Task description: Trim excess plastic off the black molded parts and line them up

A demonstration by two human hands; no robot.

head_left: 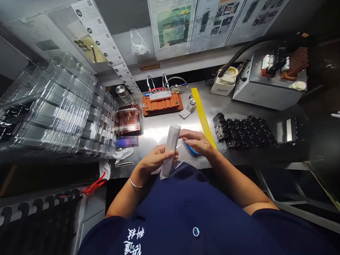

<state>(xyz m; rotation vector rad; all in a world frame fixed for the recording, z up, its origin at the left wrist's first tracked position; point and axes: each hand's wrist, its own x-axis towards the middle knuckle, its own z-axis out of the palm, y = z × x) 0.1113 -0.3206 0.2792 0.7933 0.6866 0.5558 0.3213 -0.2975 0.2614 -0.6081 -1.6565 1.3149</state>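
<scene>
My left hand point(157, 158) is closed round a long, flat white packet point(170, 150), held tilted in front of my shirt. The thumb lies across its face. My right hand point(200, 143) is just right of the packet, its fingers bent toward the thumb and the index finger near the packet's edge. What its fingertips pinch is too small to make out. Partly covered by this hand, a round blue thing with an orange-red part point(191, 149) lies at the bench edge. Thin pale slivers show between the hands.
An orange fixture point(162, 103) with metal clamps stands at the back. Nearby are a small metal-capped bottle point(191, 104), a white pad point(184, 113) and a yellow strip point(203, 116). Black moulded parts point(246, 131) lie right; clear trays point(56, 110) are stacked left. Red-handled pliers point(96, 185) hang at the front-left edge.
</scene>
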